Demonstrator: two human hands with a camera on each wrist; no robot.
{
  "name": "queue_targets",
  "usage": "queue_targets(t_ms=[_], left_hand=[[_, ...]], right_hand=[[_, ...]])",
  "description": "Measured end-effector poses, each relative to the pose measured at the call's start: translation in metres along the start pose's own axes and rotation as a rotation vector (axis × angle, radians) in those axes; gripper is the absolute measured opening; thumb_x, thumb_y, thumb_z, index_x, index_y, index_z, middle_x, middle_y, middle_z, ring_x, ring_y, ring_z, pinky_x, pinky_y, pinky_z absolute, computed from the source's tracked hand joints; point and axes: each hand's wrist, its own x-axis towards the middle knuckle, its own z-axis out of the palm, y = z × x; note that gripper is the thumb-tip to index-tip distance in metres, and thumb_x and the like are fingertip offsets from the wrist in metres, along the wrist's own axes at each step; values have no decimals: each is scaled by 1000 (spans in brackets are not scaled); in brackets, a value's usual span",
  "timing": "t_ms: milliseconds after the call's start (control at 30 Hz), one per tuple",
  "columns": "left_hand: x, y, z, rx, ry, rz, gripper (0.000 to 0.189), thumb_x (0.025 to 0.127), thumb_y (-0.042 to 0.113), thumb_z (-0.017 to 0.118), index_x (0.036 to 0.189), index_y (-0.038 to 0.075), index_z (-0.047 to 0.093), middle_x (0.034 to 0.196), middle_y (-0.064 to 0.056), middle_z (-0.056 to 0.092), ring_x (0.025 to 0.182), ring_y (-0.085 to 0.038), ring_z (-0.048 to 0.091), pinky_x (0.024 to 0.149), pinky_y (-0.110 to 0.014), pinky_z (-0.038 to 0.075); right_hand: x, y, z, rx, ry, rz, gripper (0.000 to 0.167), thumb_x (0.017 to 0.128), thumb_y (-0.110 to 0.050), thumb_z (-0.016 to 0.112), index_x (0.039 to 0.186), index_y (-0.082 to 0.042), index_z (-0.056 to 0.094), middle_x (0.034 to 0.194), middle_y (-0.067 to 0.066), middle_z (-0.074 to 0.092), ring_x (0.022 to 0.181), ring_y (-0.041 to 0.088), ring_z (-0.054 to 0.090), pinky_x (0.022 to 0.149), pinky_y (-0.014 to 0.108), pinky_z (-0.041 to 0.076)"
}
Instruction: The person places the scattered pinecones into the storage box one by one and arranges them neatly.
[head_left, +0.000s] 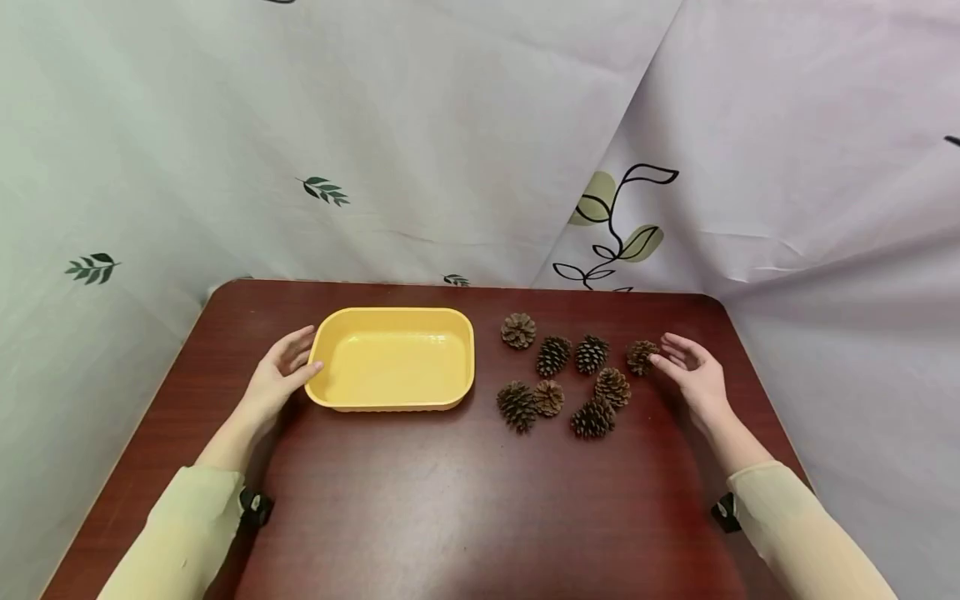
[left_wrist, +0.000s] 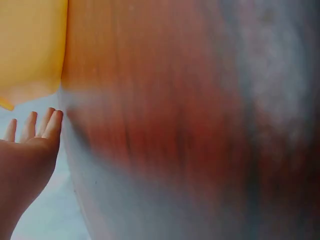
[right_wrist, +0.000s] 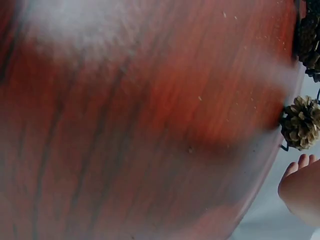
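Note:
A yellow rectangular tray (head_left: 390,407) sits on the left half of the table. My left hand (head_left: 276,379) is at its left end, the thumb over the rim in the head view and the fingers loosely spread. In the left wrist view, the fingers of the left hand (left_wrist: 32,150) stand beside the yellow tray (left_wrist: 32,45); whether they touch it I cannot tell. Over on the right, my right hand (head_left: 697,379) is beside the rightmost pine cone (head_left: 641,357), thumb tip close to it, fingers relaxed. The right wrist view has that pine cone (right_wrist: 302,123) just past the fingertips.
Several more brown pine cones, among them a flat round one (head_left: 518,331) and a darker one (head_left: 517,406), lie between the tray and my right hand. The dark red wooden table (head_left: 450,500) ends at a white leaf-patterned cloth (head_left: 450,150) behind and at the sides.

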Motion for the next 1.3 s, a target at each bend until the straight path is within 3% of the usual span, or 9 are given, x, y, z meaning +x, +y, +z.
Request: queue_targets(t_ms=[167, 400, 533, 667, 800, 933, 1067, 1300], left_hand=[[1, -4, 1, -121, 4, -29, 58, 102, -10, 61, 156, 3, 46, 130, 22, 66, 117, 8, 63, 94, -8, 53], [4, -14, 5, -341, -32, -12, 58, 103, -15, 53, 156, 6, 45, 136, 12, 67, 125, 2, 62, 98, -12, 53], [3, -16, 7, -407, -45, -39, 56, 105, -12, 50, 157, 10, 45, 140, 12, 65, 126, 1, 61, 98, -15, 55], [1, -18, 7, -437, -56, -46, 54, 106, -11, 46, 149, 20, 53, 141, 14, 66, 124, 1, 64, 95, -17, 57], [0, -19, 7, -465, -60, -39, 54, 107, -11, 44, 147, 23, 56, 140, 12, 67, 121, -2, 67, 94, -19, 58], [0, -20, 7, -516, -70, -38, 55, 107, -12, 42, 147, 22, 56, 139, 10, 69, 120, -4, 68, 93, -20, 59], [1, -21, 8, -561, -94, -31, 55, 107, -14, 39, 147, 20, 56, 140, 8, 69, 121, -5, 69, 94, -22, 60], [1, -23, 8, -551, -86, -27, 54, 107, -12, 41, 149, 20, 55, 142, 7, 67, 123, -6, 67, 95, -22, 59]], right_hand=[[0, 4, 1, 0, -16, 54, 44, 97, -1, 76, 138, -12, 64, 113, -27, 71, 110, -11, 64, 95, 4, 48], [1, 11, 1, -143, -28, 154, 68, 100, -13, 76, 159, -3, 44, 120, -29, 57, 128, -1, 51, 98, 3, 44], [1, 14, 4, -221, -39, 190, 72, 101, -16, 75, 163, -4, 40, 147, -6, 55, 147, 20, 45, 101, 4, 43], [1, 14, 8, -292, -40, 196, 74, 101, -17, 75, 164, -5, 38, 167, 17, 39, 155, 35, 38, 111, 10, 42], [1, 13, 11, -350, -40, 174, 72, 101, -18, 75, 162, -5, 40, 166, 19, 40, 148, 32, 43, 107, 9, 42], [2, 14, 12, -390, -27, 156, 68, 100, -18, 76, 159, -4, 45, 159, 16, 45, 129, 8, 50, 96, 3, 40], [3, 16, 11, -383, -21, 154, 68, 100, -17, 77, 158, -2, 46, 153, 10, 48, 114, -10, 44, 93, 1, 40], [3, 16, 9, -364, -35, 186, 68, 100, -21, 76, 159, -3, 45, 159, 12, 44, 129, 4, 48, 92, 1, 42]])
